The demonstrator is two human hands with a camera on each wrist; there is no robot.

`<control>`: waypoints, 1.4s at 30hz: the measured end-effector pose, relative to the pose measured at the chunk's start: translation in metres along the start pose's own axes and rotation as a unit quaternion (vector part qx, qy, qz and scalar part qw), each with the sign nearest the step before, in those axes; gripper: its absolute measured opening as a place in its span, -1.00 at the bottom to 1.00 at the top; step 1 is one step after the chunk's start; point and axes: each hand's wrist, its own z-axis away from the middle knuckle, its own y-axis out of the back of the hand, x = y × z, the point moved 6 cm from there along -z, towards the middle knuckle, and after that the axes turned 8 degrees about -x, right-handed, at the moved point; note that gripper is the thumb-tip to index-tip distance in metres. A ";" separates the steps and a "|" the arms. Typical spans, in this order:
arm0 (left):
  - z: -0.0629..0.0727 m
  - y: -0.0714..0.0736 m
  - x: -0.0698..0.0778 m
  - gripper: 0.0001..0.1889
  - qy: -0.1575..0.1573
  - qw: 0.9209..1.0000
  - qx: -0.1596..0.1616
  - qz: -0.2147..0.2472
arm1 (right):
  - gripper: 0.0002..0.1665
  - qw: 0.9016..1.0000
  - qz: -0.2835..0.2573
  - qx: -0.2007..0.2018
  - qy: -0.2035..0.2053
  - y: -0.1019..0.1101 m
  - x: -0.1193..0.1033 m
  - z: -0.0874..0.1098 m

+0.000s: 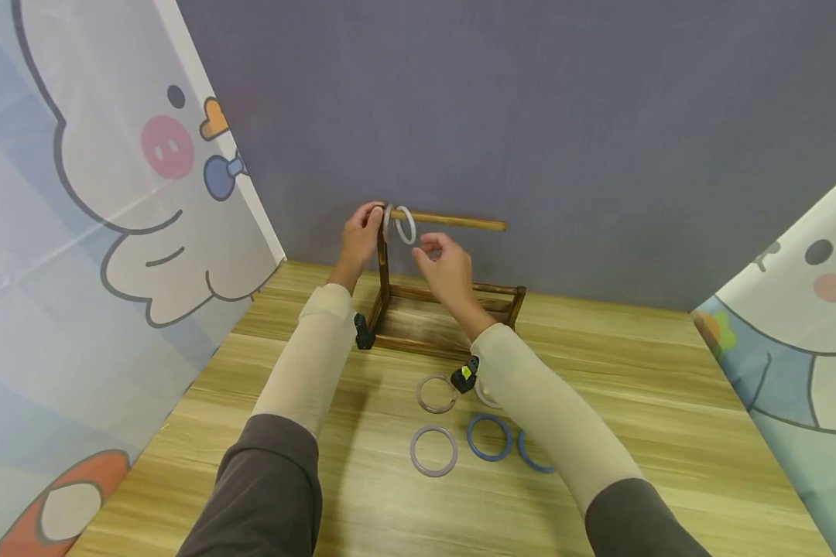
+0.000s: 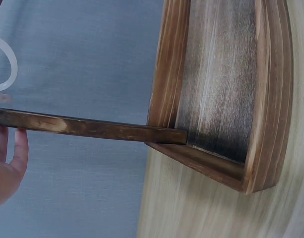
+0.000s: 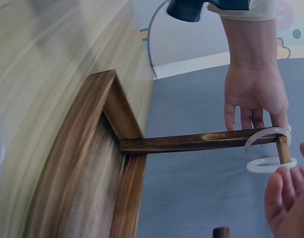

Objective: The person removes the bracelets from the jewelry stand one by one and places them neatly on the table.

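Observation:
A dark wooden stand has an upright post (image 1: 383, 267) and a horizontal rod (image 1: 460, 222). My left hand (image 1: 358, 240) holds the top of the post, its fingers partly behind the wood. Near that end of the rod hang two rings: a pale greyish ring (image 1: 386, 225) against the post, and a white ring (image 1: 412, 230) just right of it. My right hand (image 1: 449, 271) is beside the white ring, fingers loosely bent, a gap between thumb and fingertips. In the right wrist view its fingertips come close to the white ring (image 3: 256, 169); contact cannot be told.
On the wooden table in front of the stand's base (image 1: 418, 347) lie a grey ring (image 1: 435, 411), a pale purple ring (image 1: 433, 473), a blue ring (image 1: 489, 458), and another blue ring (image 1: 522, 449) and a whitish ring (image 1: 486, 400), both partly covered by the right forearm. A grey wall stands behind.

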 end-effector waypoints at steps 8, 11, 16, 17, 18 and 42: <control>-0.001 0.000 0.000 -0.57 0.000 1.000 0.008 -0.005 | -0.62 0.998 0.005 0.016 -0.063 -0.004 -0.003 -0.020; 0.000 -0.001 0.000 -0.57 0.000 1.000 0.011 -0.005 | -0.62 0.997 0.011 0.015 -0.074 -0.007 -0.002 -0.024; 0.003 -0.001 -0.002 -0.58 0.004 1.000 0.008 -0.002 | -0.65 0.996 0.006 0.017 -0.092 -0.013 0.003 -0.026; 0.003 -0.001 -0.003 -0.58 0.005 1.000 0.007 -0.002 | -0.66 0.995 0.003 0.019 -0.094 -0.014 0.005 -0.026; 0.004 -0.001 -0.003 -0.58 0.006 1.000 0.006 -0.004 | -0.67 0.995 -0.001 0.021 -0.095 -0.015 0.006 -0.026; 0.009 -0.004 0.005 -0.58 0.004 1.000 0.004 0.004 | -0.75 0.997 -0.005 0.047 -0.059 -0.011 0.007 -0.035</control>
